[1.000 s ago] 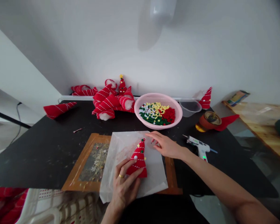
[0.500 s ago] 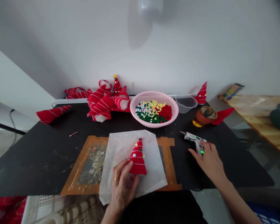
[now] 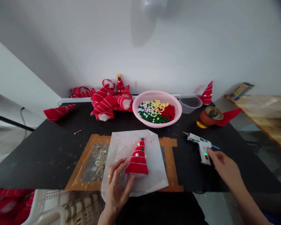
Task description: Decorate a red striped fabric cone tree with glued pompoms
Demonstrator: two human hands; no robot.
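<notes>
A stuffed red felt cone (image 3: 139,161) with white twisted cord and small pompoms lies on white paper (image 3: 121,140). At its lower left, my left hand (image 3: 117,181) rests open on the paper, thumb and fingers apart near the base. A white hot glue gun (image 3: 202,147) lies on the black table with its nozzle to the left and a green light lit on the handle. My right hand (image 3: 226,165) is at the handle's right edge, fingers loosely bent, not wrapped round it. Some of its fingers are hidden from view.
A pink basket (image 3: 134,111) holds coloured pompoms, beside a clear plastic tub (image 3: 189,107). Red striped cones (image 3: 107,104) are piled at the back left. On the right stand a finished cone (image 3: 207,93) and a brown-topped jar (image 3: 210,116). Brown tape (image 3: 170,165) borders a worktop patch.
My right hand has slid back to the right off the glue gun's handle, uncovering it. My left hand has drawn away from the cone and spread its fingers. The view has shifted slightly.
</notes>
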